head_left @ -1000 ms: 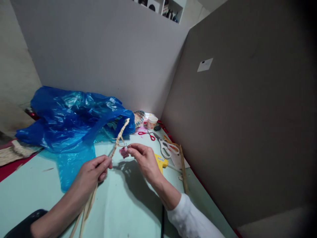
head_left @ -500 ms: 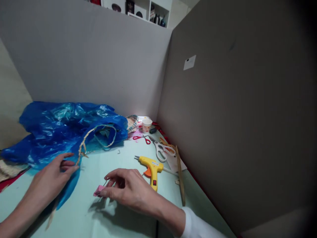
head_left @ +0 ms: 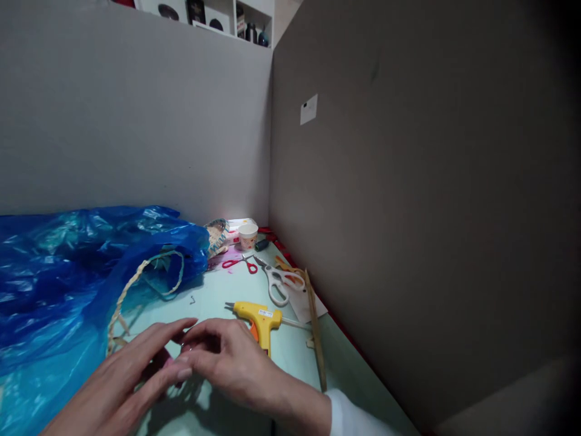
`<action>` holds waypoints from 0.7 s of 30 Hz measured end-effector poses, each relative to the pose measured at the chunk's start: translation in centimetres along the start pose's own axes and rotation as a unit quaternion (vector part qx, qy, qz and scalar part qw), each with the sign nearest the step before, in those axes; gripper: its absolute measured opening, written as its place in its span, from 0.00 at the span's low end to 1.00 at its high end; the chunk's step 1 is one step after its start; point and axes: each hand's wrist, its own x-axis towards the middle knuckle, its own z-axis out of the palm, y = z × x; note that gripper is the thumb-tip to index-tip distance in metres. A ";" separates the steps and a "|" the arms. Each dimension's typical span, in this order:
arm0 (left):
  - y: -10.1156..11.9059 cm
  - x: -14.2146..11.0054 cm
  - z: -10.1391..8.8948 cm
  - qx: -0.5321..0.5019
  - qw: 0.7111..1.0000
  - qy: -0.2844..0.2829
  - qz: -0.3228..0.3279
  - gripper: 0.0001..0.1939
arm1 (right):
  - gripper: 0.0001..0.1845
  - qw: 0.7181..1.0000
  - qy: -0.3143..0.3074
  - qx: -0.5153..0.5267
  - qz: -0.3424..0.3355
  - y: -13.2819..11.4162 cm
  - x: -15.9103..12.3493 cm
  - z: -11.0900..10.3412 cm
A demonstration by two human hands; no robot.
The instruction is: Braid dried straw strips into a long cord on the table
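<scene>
My left hand and my right hand meet low in the view, just above the table. Between their fingertips is a small pink binder clip, mostly covered by my fingers; a bit of its wire handle shows near my right fingertips. Both hands are closed around it. Left of them, a braided straw-coloured cord curves over a blue plastic bag. Just beyond my right hand lies a yellow glue gun with an orange trigger.
White-handled scissors and small red-handled scissors lie farther back. A paper cup stands near the corner. A wooden stick lies along the right side. Grey partitions rise behind and to the right.
My left hand has let go of the straw cord and moved right to the binder clip in my right hand. The view has turned right.
</scene>
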 end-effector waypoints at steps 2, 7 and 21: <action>0.7 1.0 0.2 -0.002 0.997 -0.075 -0.028 0.26 | 0.15 0.999 0.013 0.042 0.025 0.4 0.2 0.0; 1.3 3.2 -0.9 -0.037 0.991 -0.127 -0.031 0.27 | 0.16 0.992 -0.015 0.119 0.043 0.3 1.7 -1.3; -1.4 5.4 -2.1 -0.274 0.946 -0.070 -0.157 0.14 | 0.16 0.852 0.146 -0.487 0.125 3.0 16.4 -14.8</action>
